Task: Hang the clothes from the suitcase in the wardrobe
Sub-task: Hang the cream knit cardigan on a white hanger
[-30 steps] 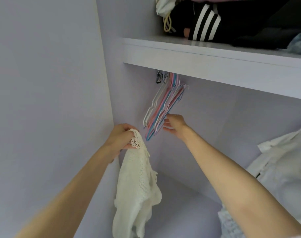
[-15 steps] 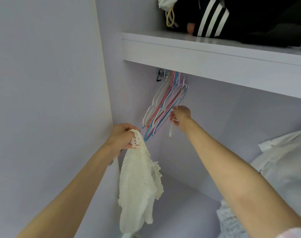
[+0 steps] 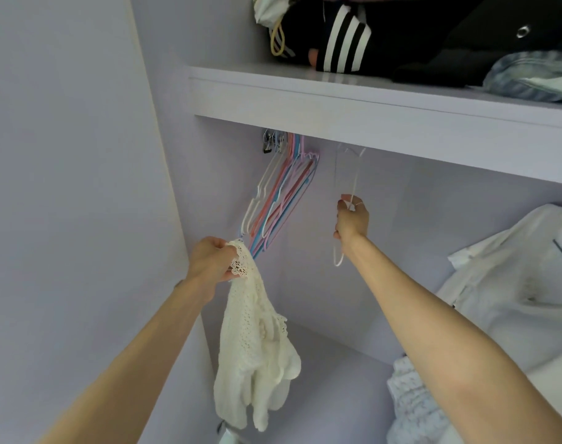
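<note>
Under the wardrobe shelf (image 3: 353, 104), our right hand (image 3: 351, 219) is clenched around a thin white wire hanger (image 3: 353, 184); its fingers curl tight about the wire, one slim loop rising from the fist toward the underside of the shelf and another drooping below the wrist. The upper part of that hanger is blurred, so we cannot tell whether its hook sits on anything.

Lower and to the left, our left hand (image 3: 210, 262) pinches the scalloped lace edge of a cream knitted top (image 3: 254, 344), fingers bunched shut on the openwork trim. The garment hangs limp from that grip inside the wardrobe opening, soft and crumpled, its loose ends dangling well below our forearm.

Just above the left hand a bunch of slender hangers (image 3: 279, 200) in white, pink, blue and lilac slants down from a metal fitting beneath the shelf, their lower tips close to our knuckles.

On the shelf lie dark folded clothes (image 3: 401, 36), one with white stripes, and a pale blue fabric at the far right. White garments (image 3: 513, 293) fill the right side, smooth cloth above, eyelet texture below. The wardrobe panels (image 3: 65, 187) are smooth, matte lilac.
</note>
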### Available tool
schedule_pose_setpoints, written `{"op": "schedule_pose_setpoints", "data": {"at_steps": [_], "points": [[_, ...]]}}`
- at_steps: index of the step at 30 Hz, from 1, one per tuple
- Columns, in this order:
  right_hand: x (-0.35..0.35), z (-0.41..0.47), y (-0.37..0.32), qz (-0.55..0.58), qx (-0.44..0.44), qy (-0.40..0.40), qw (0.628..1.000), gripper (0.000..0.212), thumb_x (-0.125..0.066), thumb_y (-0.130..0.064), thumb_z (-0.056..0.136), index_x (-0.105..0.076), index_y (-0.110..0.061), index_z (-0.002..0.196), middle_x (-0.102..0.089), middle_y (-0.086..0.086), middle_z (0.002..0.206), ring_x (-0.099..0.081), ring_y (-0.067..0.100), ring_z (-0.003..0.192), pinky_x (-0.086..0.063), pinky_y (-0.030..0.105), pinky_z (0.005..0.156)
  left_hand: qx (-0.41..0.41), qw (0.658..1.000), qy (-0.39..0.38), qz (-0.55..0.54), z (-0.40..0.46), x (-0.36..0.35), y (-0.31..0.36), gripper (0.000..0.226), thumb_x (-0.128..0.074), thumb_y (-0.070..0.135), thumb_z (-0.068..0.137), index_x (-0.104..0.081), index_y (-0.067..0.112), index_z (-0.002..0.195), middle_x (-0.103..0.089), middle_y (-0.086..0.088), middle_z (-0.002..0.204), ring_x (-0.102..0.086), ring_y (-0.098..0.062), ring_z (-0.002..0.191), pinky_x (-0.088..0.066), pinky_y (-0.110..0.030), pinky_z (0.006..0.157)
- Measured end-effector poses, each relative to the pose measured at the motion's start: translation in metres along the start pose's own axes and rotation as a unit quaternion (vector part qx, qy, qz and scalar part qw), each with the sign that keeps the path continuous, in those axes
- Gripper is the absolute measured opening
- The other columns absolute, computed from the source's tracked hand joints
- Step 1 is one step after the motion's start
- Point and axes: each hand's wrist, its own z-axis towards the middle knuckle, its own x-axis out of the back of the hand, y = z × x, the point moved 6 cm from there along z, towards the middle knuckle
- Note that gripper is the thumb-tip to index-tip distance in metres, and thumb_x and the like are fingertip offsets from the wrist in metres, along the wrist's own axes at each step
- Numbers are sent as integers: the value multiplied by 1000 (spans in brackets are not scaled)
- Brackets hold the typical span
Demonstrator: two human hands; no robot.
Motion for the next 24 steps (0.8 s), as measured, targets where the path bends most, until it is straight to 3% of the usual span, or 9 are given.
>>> {"op": "schedule_pose_setpoints", "data": {"at_steps": [2, 5, 7, 10, 13, 15, 19, 24], "points": [[17, -6, 7, 2, 16, 10, 1000, 17, -48, -24, 95, -50, -24, 78, -45, -1, 67, -35, 14, 50, -30, 18, 37, 9, 1000, -19, 13, -2, -7, -6, 12, -51, -2, 87, -56, 6, 79, -62, -18, 99, -62, -32, 91, -55, -25, 48], [41, -21, 13, 23, 44, 46, 998, 42, -58, -35, 89, -35, -18, 58, -39, 1, 57, -35, 16, 50, -33, 27, 50, 12, 999, -38, 18, -7, -17, -12, 8, -52, 3, 90, -59, 3, 95, -64, -19, 101, -62, -31, 95, -56, -25, 50], [52, -33, 19, 45, 50, 40, 997, 44, -62, -36, 87, -37, -16, 57, -43, 2, 56, -41, 14, 51, -40, 30, 56, 8, 999, -44, 11, -11, -22, -16, 10, -52, 4, 90, -59, 4, 97, -63, -17, 97, -61, -29, 94, -54, -25, 55], [61, -44, 36, 73, -10, -27, 997, 24, -63, -33, 88, -49, -16, 78, -47, 1, 63, -44, 12, 55, -43, 26, 58, 14, 999, -49, -4, -14, -28, -27, 15, -51, 5, 90, -61, 2, 101, -62, -15, 93, -59, -29, 91, -53, -33, 70], [74, -48, 71, 98, -126, -35, 987, 24, -60, -34, 90, -45, -18, 81, -32, 0, 59, -32, 9, 40, -31, 18, 41, 28, 998, -61, 8, -20, -32, -39, 17, -45, 0, 88, -58, 3, 77, -56, -13, 76, -55, -26, 74, -46, -29, 63], [87, -52, 90, 51, -142, -2, 988, 33, -52, -41, 94, -45, -14, 77, -29, -2, 58, -29, 7, 36, -21, 15, 33, 36, 997, -68, 20, -24, -35, -45, 26, -41, -2, 87, -46, 7, 63, -47, -10, 62, -45, -22, 59, -37, -25, 55], [99, -65, 111, -63, -117, -7, 991, 46, -37, -36, 99, -50, -14, 62, -37, -1, 58, -31, 13, 48, -23, 23, 45, 50, 995, -63, 53, -29, -38, -60, 27, -45, 5, 87, -42, 11, 61, -43, -8, 59, -39, -20, 54, -30, -27, 54], [113, -80, 115, -122, -101, -20, 987, 51, -43, -35, 98, -50, -12, 53, -43, 2, 58, -38, 17, 55, -31, 27, 54, 67, 993, -12, 101, -28, -30, -72, 31, -50, 21, 90, -43, 9, 62, -48, -12, 71, -43, -23, 61, -35, -30, 58]]}}
